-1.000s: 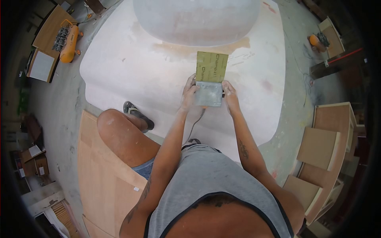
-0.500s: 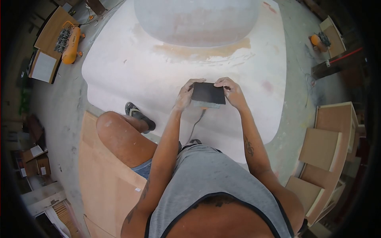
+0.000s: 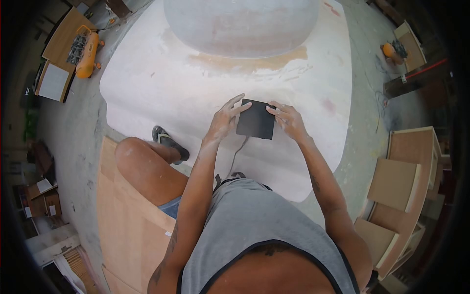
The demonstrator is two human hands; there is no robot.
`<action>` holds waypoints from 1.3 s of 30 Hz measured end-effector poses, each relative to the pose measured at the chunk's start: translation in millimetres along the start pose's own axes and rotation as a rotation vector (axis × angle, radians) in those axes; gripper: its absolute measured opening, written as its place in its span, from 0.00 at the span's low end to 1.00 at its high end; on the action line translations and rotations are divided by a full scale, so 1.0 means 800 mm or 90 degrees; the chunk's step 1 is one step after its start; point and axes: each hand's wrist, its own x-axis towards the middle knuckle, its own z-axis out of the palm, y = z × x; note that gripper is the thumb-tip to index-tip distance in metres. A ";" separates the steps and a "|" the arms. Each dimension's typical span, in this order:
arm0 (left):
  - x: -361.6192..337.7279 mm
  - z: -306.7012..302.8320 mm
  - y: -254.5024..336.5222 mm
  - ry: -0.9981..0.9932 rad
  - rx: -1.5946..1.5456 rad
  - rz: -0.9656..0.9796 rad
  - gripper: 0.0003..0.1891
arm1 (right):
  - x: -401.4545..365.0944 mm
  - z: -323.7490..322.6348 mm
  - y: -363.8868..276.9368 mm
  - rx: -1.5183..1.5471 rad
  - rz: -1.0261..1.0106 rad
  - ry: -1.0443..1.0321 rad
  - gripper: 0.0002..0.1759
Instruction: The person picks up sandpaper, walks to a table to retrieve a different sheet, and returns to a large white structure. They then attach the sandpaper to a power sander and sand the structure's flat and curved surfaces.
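Observation:
Between my two hands is a square black sheet of sandpaper [image 3: 255, 122], held over the pale surface. My left hand [image 3: 224, 120] grips its upper left edge, thumb on the face and forefinger stretched along the corner. At the upper right edge, my right hand [image 3: 290, 121] pinches the sheet with bent fingers. A dark cord [image 3: 238, 152] runs from under the sheet toward my body; whatever it joins is hidden beneath. Below both hands spreads a large whitish moulded shell [image 3: 147, 93], with a tan patch [image 3: 235, 63] by its rounded grey raised part [image 3: 242, 29].
An orange air compressor [image 3: 88, 54] stands on the floor at far left, another orange machine [image 3: 394, 51] at far right. A curved wooden panel [image 3: 127, 215] lies left of me beside my sandaled foot [image 3: 170, 143]. Wooden cabinets [image 3: 396, 181] stand to the right.
The black sheet has been turned and lowered slightly, now covering the grey-blue piece that showed under its lower edge. My left thumb has shifted onto its face; my right fingers have moved down.

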 end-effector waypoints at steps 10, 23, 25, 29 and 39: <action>-0.002 -0.025 0.041 -0.139 0.539 0.122 0.46 | -0.007 -0.028 -0.016 -0.181 -0.097 -0.159 0.47; 0.036 -0.019 0.008 -0.158 0.414 0.267 0.50 | -0.004 -0.028 -0.008 -0.268 -0.085 -0.206 0.54; 0.041 -0.016 -0.001 -0.156 0.422 0.242 0.49 | 0.000 -0.023 -0.006 -0.289 -0.076 -0.190 0.52; 0.067 -0.022 -0.014 -0.168 0.347 0.151 0.46 | 0.025 -0.009 0.012 -0.243 -0.053 -0.149 0.42; 0.082 -0.009 -0.026 -0.262 -0.030 -0.183 0.29 | 0.061 -0.022 0.055 0.036 0.055 -0.219 0.19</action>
